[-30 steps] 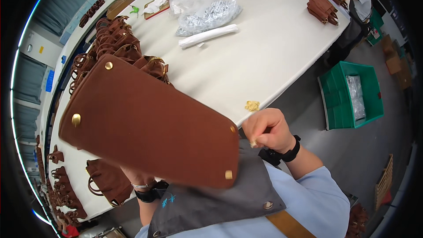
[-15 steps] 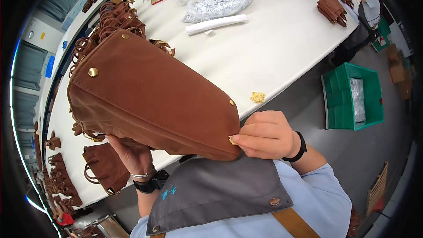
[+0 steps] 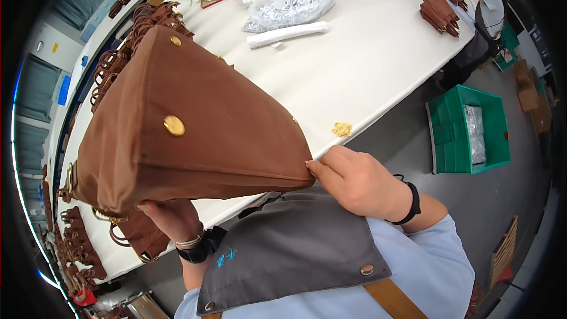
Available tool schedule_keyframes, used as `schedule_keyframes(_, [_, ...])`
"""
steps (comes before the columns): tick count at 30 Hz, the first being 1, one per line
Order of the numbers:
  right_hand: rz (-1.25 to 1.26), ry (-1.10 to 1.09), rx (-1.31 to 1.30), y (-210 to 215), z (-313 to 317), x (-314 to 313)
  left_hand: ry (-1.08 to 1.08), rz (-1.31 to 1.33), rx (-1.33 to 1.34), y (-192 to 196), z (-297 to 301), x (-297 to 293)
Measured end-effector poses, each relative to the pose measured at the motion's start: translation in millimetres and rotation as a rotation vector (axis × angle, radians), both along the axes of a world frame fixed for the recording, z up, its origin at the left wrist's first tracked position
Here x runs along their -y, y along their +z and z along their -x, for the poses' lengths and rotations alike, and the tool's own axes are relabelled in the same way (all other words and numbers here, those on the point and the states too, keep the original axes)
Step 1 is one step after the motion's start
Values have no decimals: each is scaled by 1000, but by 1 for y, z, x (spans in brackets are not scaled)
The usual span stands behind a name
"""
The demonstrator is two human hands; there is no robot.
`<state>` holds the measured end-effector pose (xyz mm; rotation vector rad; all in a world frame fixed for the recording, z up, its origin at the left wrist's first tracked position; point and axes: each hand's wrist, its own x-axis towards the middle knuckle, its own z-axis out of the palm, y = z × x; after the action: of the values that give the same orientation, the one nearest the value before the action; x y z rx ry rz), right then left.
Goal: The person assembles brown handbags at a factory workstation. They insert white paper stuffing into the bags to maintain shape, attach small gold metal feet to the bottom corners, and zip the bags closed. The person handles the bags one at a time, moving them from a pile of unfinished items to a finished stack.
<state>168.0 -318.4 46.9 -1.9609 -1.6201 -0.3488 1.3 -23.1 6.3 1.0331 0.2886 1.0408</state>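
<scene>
Tilting further since half a second ago, the brown bag (image 3: 207, 124) is now turning its left end toward the camera, and the right hand's fingertips are sitting higher. At the bag's 4 o'clock corner, the right hand (image 3: 363, 182) is bringing thumb and forefinger to the edge; I cannot tell whether they are clamping anything or only pressing. At the bag's 7 o'clock, the left hand (image 3: 175, 220) is gripping it from below, thumb showing against the side, the other fingers hiding behind it.

Above the worktop (image 3: 354, 77), the bag's base is facing up, two round gold studs (image 3: 174, 125) showing plainly along its left end. Outward from the bag, crumpled yellow scraps (image 3: 342, 129) are lying at 3 o'clock near the worktop's edge, and a green crate (image 3: 450, 145) is standing beyond on the floor. At 1 o'clock, a white roll (image 3: 287, 35) is lying just before a clear plastic bag (image 3: 289, 12). More brown bags (image 3: 142, 26) are crowding together at 11 o'clock, while a co-worker (image 3: 490, 9) is standing at 2 o'clock.
</scene>
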Motion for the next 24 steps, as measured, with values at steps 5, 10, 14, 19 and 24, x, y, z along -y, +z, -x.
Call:
schedule_keyframes(5, [-138, 5, -330, -12, -2, -1, 12, 10, 8, 0, -1, 1])
schedule_keyframes(10, [-319, -117, -1331, -33, -36, 3, -56, 268, 73, -2, 3, 1])
schedule_keyframes(14, [-486, -412, -1712, -98, -77, 11, 197, 352, 19, 17, 5, -9])
schedule_keyframes(19, [226, -596, -117, -218, -106, 36, 306, 178, 59, 58, 76, -64])
schedule_keyframes(24, [421, -569, 46, -272, -92, 34, 588, -272, 51, 124, 184, -124])
